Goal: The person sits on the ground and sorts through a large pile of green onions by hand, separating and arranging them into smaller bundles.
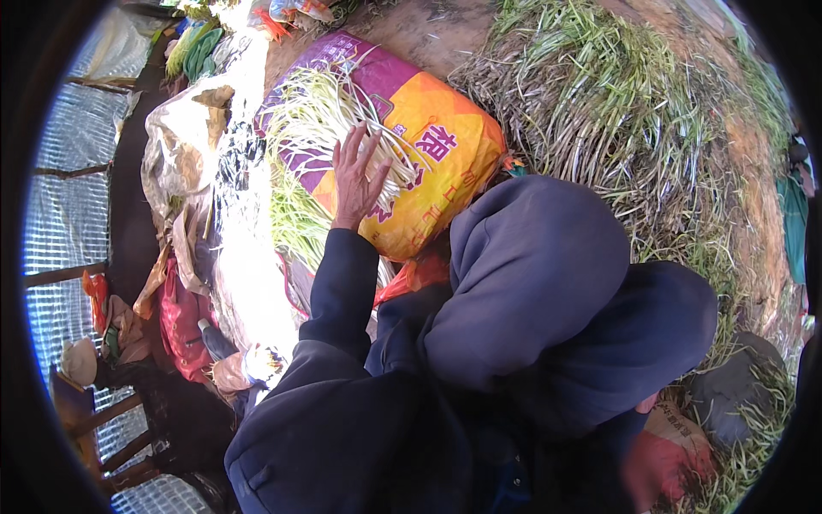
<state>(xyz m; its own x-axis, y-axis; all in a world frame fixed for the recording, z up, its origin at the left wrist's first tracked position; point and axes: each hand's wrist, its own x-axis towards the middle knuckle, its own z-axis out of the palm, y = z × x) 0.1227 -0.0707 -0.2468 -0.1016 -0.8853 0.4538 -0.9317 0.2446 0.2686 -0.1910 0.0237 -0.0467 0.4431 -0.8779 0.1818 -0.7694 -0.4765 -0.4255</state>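
A stuffed yellow, orange and purple plastic sack with printed writing lies in front of my knees. Across its top spreads a bunch of thin, pale leafy stalks, white ends towards me. My left hand rests palm down on the bunch near those ends, fingers apart and not closed around it. Greener stalks lie lower down, beside the sack's left side. My right hand seems to be the blurred shape low at the right, by a red and beige sack; its fingers cannot be made out.
A large heap of green stalks covers the ground at the right. Red plastic shows below the printed sack. At the left are a pale plastic sheet, a red bag and a translucent wall. A grey bundle sits behind my right knee.
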